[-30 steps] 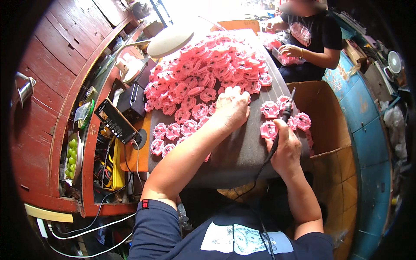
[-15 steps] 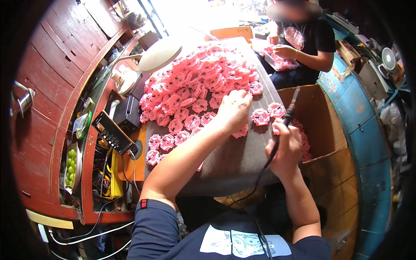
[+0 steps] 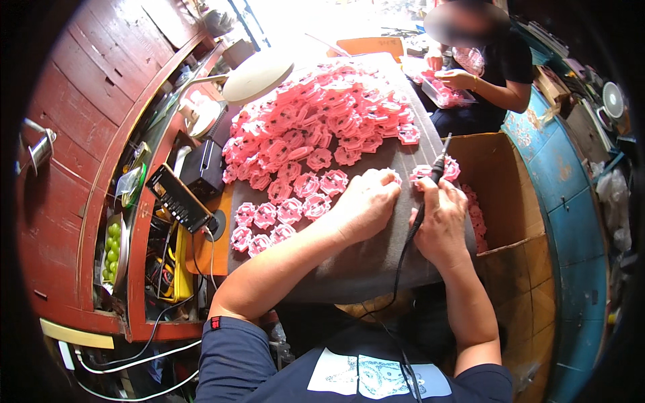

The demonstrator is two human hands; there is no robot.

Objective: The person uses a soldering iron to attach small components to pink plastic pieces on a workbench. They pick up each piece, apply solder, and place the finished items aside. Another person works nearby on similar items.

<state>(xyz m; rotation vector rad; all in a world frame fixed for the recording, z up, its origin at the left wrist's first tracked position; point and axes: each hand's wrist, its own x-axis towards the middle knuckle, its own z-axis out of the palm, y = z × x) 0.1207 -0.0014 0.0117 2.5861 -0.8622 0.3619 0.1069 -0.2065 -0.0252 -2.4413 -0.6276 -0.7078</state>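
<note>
The right grip (image 3: 442, 225) is holding a black soldering iron (image 3: 437, 169), tip pointing away; the left grip (image 3: 371, 203) is reaching over the grey counter (image 3: 336, 269) with bent fingers, while pink parts (image 3: 316, 117) are lying heaped beyond.

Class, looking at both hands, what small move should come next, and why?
Probably the right hand should tilt the soldering iron toward the pink pieces beside it, since it grips the iron with the tip pointing past them, and the left hand is close by.

Looks like a small, cluttered workshop, judging by the big heap of pink parts (image 3: 322, 111) on a grey worktable (image 3: 363, 269), the corded soldering iron (image 3: 438, 169) at right, the wire spool (image 3: 41, 149) at left and the desk lamp (image 3: 259, 76) beyond.
</note>
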